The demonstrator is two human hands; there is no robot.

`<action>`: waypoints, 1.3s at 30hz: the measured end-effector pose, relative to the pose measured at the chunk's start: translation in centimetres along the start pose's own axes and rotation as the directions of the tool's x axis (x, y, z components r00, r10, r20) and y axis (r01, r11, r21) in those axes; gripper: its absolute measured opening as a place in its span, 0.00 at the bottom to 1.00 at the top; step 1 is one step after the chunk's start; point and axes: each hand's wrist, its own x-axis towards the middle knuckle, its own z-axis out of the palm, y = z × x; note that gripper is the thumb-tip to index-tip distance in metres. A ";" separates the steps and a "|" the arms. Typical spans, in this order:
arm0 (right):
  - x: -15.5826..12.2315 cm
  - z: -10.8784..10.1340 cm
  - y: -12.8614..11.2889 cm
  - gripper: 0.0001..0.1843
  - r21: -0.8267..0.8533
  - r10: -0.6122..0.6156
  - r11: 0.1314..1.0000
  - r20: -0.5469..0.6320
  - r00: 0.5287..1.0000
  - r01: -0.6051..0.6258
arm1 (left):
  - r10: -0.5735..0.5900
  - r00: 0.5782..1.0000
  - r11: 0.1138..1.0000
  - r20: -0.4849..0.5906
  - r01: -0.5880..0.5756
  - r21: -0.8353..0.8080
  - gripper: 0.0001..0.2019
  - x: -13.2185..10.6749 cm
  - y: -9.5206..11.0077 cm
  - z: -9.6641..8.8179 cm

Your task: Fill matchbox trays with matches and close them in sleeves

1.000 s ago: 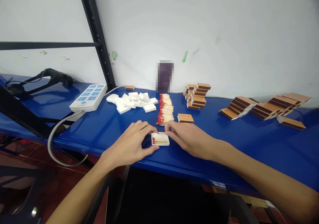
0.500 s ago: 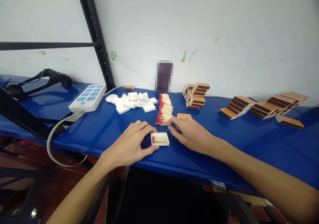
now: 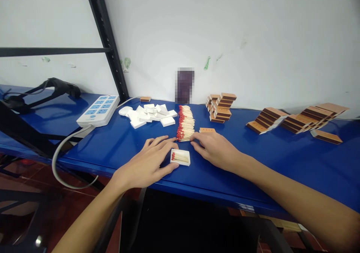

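Observation:
A small white matchbox tray (image 3: 180, 162) with several red-headed matches (image 3: 180, 156) in it sits near the table's front edge. My left hand (image 3: 149, 159) has its thumb and index finger around the tray's left end, while its other fingers stretch toward the red heads of a long match pile (image 3: 186, 123). At the pile's near right edge, my right hand (image 3: 215, 148) rests with curled fingers touching the bare match ends. Whatever lies between those fingertips is too small to make out. Just behind the right hand lies an orange matchbox sleeve (image 3: 207, 130), partly covered.
White trays (image 3: 152, 114) are heaped left of the pile, beside a white rounded object (image 3: 125, 111). Stacked orange-brown matchboxes (image 3: 222, 108) stand at the back, with more stacks (image 3: 267, 120) rightward. A power strip (image 3: 98, 110) with its cable and a black shelf post (image 3: 108, 39) are left.
My left hand's outer fingers have stretched forward to the match heads. My right fingertips have shifted slightly at the pile's near edge. The tray has tilted round a little.

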 end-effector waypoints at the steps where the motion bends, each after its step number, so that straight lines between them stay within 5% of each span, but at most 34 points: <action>1: 0.0 0.0 0.0 0.13 0.004 0.006 1.000 -0.004 1.000 -0.006 | -0.001 1.000 1.000 -0.002 0.001 -0.002 0.16 0.0 0.0 0.0; 18: 0.0 0.3 0.0 0.13 0.054 -0.042 0.998 -0.071 0.997 0.046 | 0.003 0.999 0.999 -0.044 -0.005 -0.037 0.16 0.0 0.2 -0.1; 39: 0.2 0.5 0.2 0.14 0.069 -0.068 0.995 -0.060 0.996 0.072 | 0.076 0.992 0.997 0.106 -0.077 0.011 0.19 0.2 -0.2 0.0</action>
